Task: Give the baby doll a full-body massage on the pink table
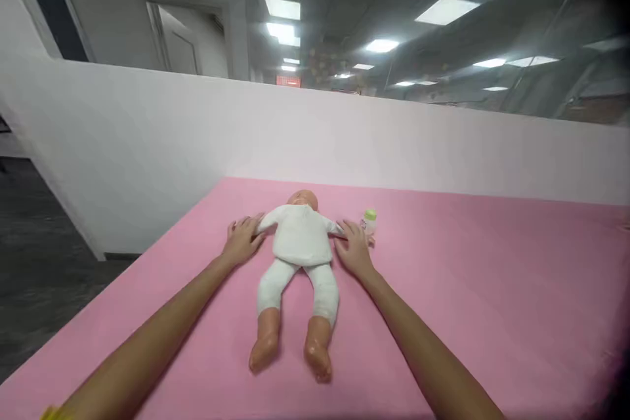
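Observation:
A baby doll [301, 236] in a white long-sleeved top and white leggings lies on its back on the pink tabletop [467, 295]. Its head points away from me, and its bare feet point toward me. My left hand [243, 241] is closed around the end of the doll's arm on the left, hiding the doll's hand. On the other side, my right hand [354, 251] lies over the doll's other sleeve, fingers curled over it. Just beyond my right hand stands a small bottle [369, 222] with a green cap, its lower part partly covered.
A white low wall [344, 144] runs along the back of the table, with glass above it. Dark floor [49, 223] shows past the table's left edge. A doorway [191, 39] is in the far background.

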### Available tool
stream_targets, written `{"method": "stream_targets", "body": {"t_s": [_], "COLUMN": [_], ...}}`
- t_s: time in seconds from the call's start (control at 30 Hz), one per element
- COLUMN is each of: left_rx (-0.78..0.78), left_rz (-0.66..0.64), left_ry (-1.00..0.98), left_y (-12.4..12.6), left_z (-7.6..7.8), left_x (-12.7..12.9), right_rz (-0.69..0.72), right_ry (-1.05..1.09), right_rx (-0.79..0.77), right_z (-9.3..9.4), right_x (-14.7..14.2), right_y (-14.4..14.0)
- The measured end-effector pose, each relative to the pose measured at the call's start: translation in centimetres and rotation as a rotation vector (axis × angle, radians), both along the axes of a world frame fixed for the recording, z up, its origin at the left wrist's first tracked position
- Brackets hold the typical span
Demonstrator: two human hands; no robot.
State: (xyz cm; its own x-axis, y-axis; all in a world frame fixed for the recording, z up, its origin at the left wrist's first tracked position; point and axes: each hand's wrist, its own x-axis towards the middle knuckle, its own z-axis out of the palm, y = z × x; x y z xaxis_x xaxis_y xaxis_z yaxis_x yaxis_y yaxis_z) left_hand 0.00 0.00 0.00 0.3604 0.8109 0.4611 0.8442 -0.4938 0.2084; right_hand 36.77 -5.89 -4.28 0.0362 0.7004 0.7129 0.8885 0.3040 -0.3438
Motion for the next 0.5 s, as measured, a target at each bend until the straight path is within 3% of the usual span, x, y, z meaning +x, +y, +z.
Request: {"method": "stream_targets", "body": {"t_s": [0.3,0.5], "left_rx": [-0.081,-0.076], "left_rz": [0.095,0.105], "left_ry": [-0.016,-0.051], "left_y": [-0.1,-0.1], "left_z": [0.7,0.4], "left_x": [-2.5,-3.8], "right_rz": [-0.106,-0.083], "right_ry": [0.054,0.136], "right_rx": [-0.199,-0.271], "right_z": [0.7,1.0], "right_x": [1.4,2.5], "right_y": [-0.9,-0.8]}}
